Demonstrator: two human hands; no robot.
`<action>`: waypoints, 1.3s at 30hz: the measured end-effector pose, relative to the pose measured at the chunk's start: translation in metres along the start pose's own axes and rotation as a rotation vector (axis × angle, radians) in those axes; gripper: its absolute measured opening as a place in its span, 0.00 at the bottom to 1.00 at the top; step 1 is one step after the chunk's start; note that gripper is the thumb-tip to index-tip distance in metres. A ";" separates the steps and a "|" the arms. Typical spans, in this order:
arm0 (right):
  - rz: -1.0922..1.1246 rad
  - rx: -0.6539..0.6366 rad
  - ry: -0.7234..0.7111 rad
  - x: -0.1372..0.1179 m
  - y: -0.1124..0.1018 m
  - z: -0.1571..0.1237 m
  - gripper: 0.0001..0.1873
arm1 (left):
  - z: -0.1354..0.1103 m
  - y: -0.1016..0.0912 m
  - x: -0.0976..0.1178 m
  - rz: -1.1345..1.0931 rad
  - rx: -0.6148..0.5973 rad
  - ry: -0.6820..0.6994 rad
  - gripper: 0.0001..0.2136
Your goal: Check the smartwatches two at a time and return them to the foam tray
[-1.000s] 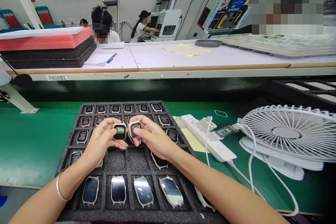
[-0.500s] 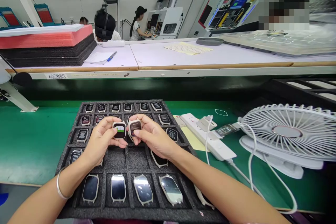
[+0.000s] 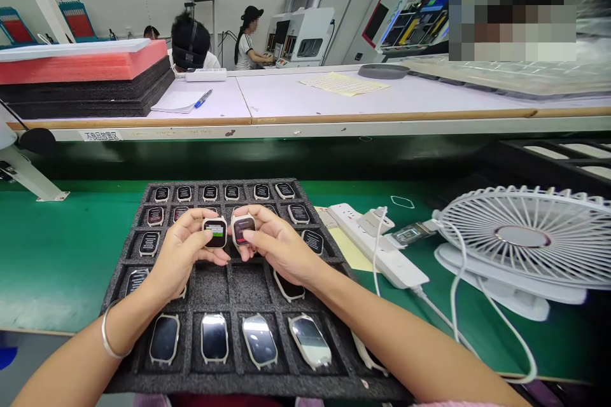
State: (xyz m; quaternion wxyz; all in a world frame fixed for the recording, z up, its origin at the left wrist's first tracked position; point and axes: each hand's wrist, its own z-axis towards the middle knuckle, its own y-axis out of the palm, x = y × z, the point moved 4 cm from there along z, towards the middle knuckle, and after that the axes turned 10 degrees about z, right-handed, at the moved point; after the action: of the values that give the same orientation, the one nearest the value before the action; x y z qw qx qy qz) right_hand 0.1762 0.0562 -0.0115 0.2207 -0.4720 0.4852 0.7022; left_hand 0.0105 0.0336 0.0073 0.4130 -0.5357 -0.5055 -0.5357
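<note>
My left hand (image 3: pixel 184 251) is closed on a smartwatch body (image 3: pixel 216 233) without a strap, its lit screen showing white and green bands. Side by side with it, a second smartwatch body (image 3: pixel 244 229) is pinched in my right hand (image 3: pixel 277 243), the thumb lying over its dim screen with a reddish patch low down. Both are held above a black foam tray (image 3: pixel 210 388) with square pockets. Several strapless watches rest in the pockets; those at the back show lines of text, while the front row, such as this watch (image 3: pixel 214 338), has dark, reflective screens. My forearms hide part of the tray.
Right of the tray lie a white power strip (image 3: pixel 377 248) with plugs and cables, and a white fan (image 3: pixel 522 238). A raised shelf (image 3: pixel 286 98) runs behind, bearing foam sheets (image 3: pixel 86 76), a blue pen (image 3: pixel 203 98) and paper. Other people sit beyond it.
My right thumb has shifted slightly on the screen of its watch, where a reddish patch now shows. Both hands keep hold of their watches in nearly the same place.
</note>
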 end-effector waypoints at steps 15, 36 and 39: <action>0.025 0.009 -0.009 -0.001 0.002 0.000 0.22 | 0.001 0.002 0.001 0.023 -0.009 0.008 0.18; 0.014 0.010 -0.020 -0.002 0.001 0.000 0.21 | 0.003 0.002 0.002 0.144 0.062 0.094 0.18; 0.020 0.014 -0.023 -0.002 0.000 0.000 0.20 | 0.003 0.002 0.001 0.134 0.051 0.101 0.19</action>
State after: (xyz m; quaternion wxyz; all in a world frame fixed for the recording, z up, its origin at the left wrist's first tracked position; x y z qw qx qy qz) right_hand 0.1767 0.0568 -0.0097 0.2227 -0.4574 0.4924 0.7063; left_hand 0.0133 0.0367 0.0086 0.4864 -0.5298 -0.4607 -0.5201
